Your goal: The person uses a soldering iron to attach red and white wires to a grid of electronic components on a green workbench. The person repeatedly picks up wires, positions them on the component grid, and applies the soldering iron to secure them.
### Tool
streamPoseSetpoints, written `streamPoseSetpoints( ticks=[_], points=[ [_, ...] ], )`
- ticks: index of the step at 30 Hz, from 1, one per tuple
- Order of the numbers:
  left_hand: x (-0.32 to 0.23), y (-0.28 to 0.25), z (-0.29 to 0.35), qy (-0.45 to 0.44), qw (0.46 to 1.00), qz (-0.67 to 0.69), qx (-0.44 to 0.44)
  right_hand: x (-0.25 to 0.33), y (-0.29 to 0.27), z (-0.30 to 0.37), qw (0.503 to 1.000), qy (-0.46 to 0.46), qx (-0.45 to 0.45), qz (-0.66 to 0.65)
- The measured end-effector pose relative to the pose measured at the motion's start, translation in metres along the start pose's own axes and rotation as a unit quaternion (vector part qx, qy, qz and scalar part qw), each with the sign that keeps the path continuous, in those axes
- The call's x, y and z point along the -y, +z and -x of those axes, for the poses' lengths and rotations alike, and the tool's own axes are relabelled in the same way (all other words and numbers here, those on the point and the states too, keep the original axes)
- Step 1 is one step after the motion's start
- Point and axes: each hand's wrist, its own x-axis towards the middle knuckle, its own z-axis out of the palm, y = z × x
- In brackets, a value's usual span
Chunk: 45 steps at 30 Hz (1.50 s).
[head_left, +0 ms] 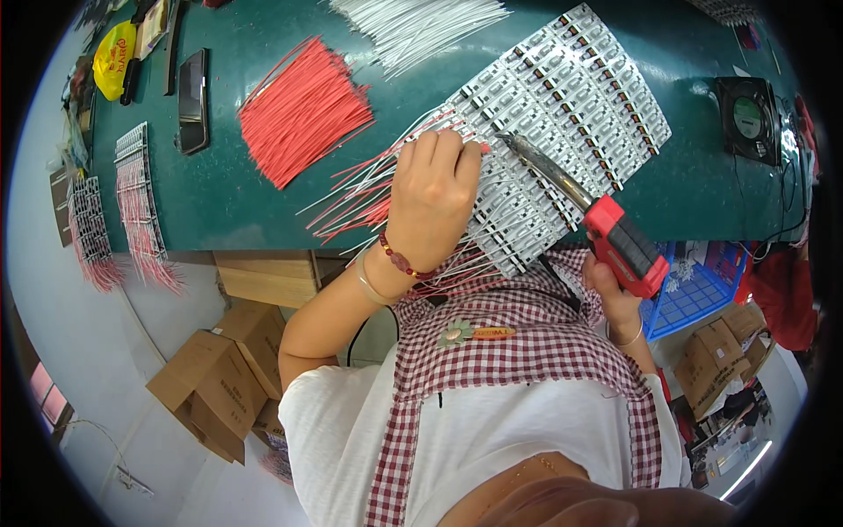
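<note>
My left hand (433,195) presses down on a white panel of small circuit boards (562,105) that lies on the green table (219,193), its fingers pinching thin red and white wires (351,198) at the panel's edge. My right hand (610,290) grips a red-handled soldering iron (619,241). The iron's metal tip (509,140) rests on the panel just right of my left fingers.
A bundle of red wires (303,110) and a bundle of white wires (413,26) lie further back. A phone (193,101) and finished wired boards (132,202) sit at the left, a small fan (746,119) at the right. Cardboard boxes (219,378) and a blue crate (694,294) stand on the floor.
</note>
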Motion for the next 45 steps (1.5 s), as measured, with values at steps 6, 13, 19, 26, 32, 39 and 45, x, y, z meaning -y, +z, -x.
streamPoseSetpoints(
  ticks=[6,13,19,26,32,39,45],
  points=[
    [-0.003,-0.001,0.008,0.002,0.999,0.031,-0.015,-0.007,0.001,0.008,1.000,-0.002,-0.008,-0.020],
    [-0.009,0.003,0.010,-0.009,0.999,0.037,0.003,-0.014,0.003,0.007,0.998,-0.049,0.029,-0.009],
    [-0.012,0.003,0.009,-0.016,0.999,0.026,0.016,-0.011,0.001,0.007,0.999,-0.030,0.044,0.001],
    [-0.012,0.004,0.007,-0.016,1.000,0.016,0.011,-0.016,-0.002,0.013,0.998,-0.037,0.053,-0.008],
    [-0.009,0.000,0.008,-0.001,1.000,0.014,-0.014,-0.014,-0.001,0.017,1.000,-0.005,0.010,-0.023],
    [-0.018,0.002,0.012,-0.004,0.998,0.069,-0.007,-0.023,-0.005,0.023,0.998,-0.028,0.036,-0.042],
    [-0.018,0.004,0.012,-0.004,0.997,0.071,-0.007,-0.025,-0.005,0.026,0.998,-0.042,0.045,-0.016]
  ],
)
